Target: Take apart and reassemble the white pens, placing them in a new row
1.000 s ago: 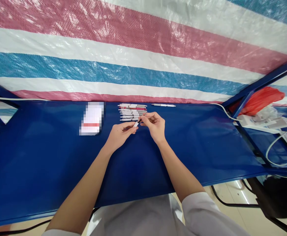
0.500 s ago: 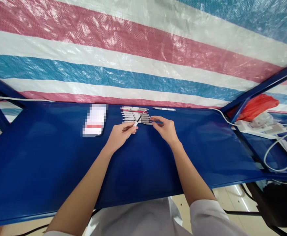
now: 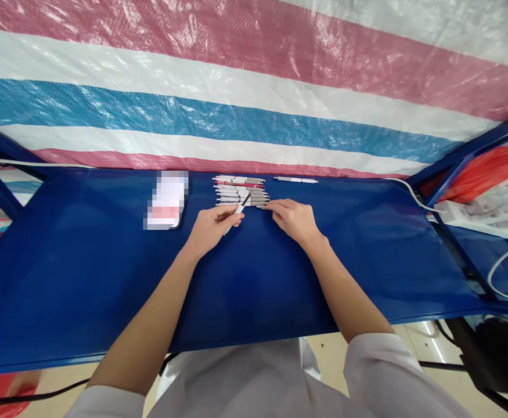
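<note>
Here's my left grip (image 3: 210, 228), pinched firmly on a white pen barrel (image 3: 239, 209), a dark refill (image 3: 247, 200) poking out beyond the fingertips! Over to my right grip (image 3: 295, 220): fingertips down at a small grey piece (image 3: 260, 206), and whether they've closed on it, I can't tell. Just beyond both, a row of pens (image 3: 235, 190); farther past the right, one lone pen (image 3: 297, 180). Left of the left grip, a phone (image 3: 166, 200), blurred out, on the blue surface (image 3: 245, 290).

most pens (image 3: 236, 191) are white and grey, the table (image 3: 254, 278) blue, the sheet (image 3: 245, 87) striped red, white, blue.
</note>
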{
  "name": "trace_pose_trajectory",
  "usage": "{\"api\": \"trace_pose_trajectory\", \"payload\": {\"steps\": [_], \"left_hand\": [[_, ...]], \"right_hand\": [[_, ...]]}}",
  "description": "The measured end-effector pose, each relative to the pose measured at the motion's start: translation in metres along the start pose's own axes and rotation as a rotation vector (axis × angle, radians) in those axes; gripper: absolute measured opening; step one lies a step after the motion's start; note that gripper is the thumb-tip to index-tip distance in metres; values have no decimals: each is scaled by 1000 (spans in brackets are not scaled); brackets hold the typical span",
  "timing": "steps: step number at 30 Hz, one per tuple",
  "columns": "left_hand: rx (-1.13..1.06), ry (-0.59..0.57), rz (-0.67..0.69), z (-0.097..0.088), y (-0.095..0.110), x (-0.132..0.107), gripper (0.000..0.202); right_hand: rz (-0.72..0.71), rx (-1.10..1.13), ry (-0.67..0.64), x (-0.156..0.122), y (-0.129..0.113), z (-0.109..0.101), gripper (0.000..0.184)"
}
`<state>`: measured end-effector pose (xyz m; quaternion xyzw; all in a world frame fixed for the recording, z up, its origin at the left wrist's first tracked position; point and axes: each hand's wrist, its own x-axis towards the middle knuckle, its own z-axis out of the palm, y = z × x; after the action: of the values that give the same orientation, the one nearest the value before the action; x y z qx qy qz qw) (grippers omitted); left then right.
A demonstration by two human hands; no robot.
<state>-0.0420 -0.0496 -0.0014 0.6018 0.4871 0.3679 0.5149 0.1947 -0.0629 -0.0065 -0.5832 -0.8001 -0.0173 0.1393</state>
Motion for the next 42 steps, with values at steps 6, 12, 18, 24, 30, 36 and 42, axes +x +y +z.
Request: {"api": "trace_pose_trajectory", "payload": {"steps": [6,12,18,24,30,36,42], "left_hand": [[1,-1,6,1,1,1,44],[-23,9,5,1,2,1,42],[-35,8,12,2,3,1,42],[-53,9,0,-1,0,2,42],[-75,15,4,-2,3,1,43],[-114,20,-16,-5,6,-1,43],[-61,36,31,-6,4,0,41]], "right_hand": [[-41,-55,-95,6,-2,-12,34],[-74,-56,-144,7,-7,-19,37],[-12,-111,-185,15,-24,-22,33],[-33,26,-150,23,-29,-22,32],[135,734,114,27,-21,-10,24],[444,1535,194,34,-28,2,24],[566,1803,295,32,-40,7,25]]}}
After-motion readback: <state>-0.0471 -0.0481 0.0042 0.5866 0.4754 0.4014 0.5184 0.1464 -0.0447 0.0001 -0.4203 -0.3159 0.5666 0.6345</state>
